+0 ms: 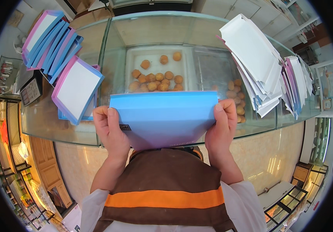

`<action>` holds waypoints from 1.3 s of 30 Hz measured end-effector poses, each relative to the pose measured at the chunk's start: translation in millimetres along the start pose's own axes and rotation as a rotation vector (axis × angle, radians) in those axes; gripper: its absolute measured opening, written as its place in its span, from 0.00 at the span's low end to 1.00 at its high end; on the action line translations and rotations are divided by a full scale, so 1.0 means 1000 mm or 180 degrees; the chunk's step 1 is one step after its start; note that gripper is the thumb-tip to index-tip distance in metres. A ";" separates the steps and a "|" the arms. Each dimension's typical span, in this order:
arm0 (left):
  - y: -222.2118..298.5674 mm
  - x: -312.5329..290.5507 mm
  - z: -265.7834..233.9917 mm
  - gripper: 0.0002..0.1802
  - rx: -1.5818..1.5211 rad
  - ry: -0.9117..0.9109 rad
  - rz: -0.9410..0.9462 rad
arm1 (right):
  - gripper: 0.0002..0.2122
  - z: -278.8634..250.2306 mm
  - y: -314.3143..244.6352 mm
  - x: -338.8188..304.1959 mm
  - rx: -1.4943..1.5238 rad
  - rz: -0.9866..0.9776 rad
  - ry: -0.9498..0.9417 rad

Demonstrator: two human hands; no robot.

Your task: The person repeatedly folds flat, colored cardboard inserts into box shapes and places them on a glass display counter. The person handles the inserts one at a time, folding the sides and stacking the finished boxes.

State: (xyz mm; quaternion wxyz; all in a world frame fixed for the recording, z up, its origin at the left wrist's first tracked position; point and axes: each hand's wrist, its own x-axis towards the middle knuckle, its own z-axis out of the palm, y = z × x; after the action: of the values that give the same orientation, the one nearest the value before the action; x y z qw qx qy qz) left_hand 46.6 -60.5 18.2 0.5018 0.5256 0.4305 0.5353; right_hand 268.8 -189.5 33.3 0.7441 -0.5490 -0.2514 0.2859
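Both of my hands hold a cardboard box (164,116) in front of my apron, its outer face fading from blue to purple. My left hand (111,129) is closed on its left end, thumb on the near face. My right hand (221,125) grips the right end in the same way, thumb near the top corner. The box hides part of the glass counter (114,77) behind it; its inside does not show. On the left, a shallow box (79,85) with a white inside and blue and pink sides rests on the counter.
Farther left leans a stack of nested boxes (54,42), beside a weighing scale (31,91). At right stand white unfolded cardboard blanks (251,58) and more pink-edged blanks (292,83). Under the glass lie round golden-brown pastries (158,77) on a white tray (135,54).
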 end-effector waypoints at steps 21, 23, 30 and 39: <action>0.018 -0.007 -0.001 0.12 -0.0396 -0.0188 -0.0596 | 0.10 0.003 -0.001 -0.020 -0.0090 -0.0048 -0.0112; 0.019 -0.001 -0.007 0.11 -0.0708 -0.0262 -0.0787 | 0.09 0.005 -0.015 -0.013 0.0196 0.0392 -0.0249; 0.009 0.078 -0.068 0.05 -0.0327 -0.2920 -0.0538 | 0.04 -0.033 -0.036 0.049 -0.0909 -0.0094 -0.3107; -0.040 0.031 -0.038 0.12 0.2835 -0.4055 0.0664 | 0.12 -0.058 0.046 0.021 -0.3853 -0.0673 -0.3753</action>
State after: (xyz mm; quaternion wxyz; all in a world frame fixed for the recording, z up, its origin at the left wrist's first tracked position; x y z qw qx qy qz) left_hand 14.3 -22.5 -20.1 0.3412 0.9209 0.1822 -0.0482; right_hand 316.7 -203.1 -25.5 0.0926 -0.5872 -0.7573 0.2703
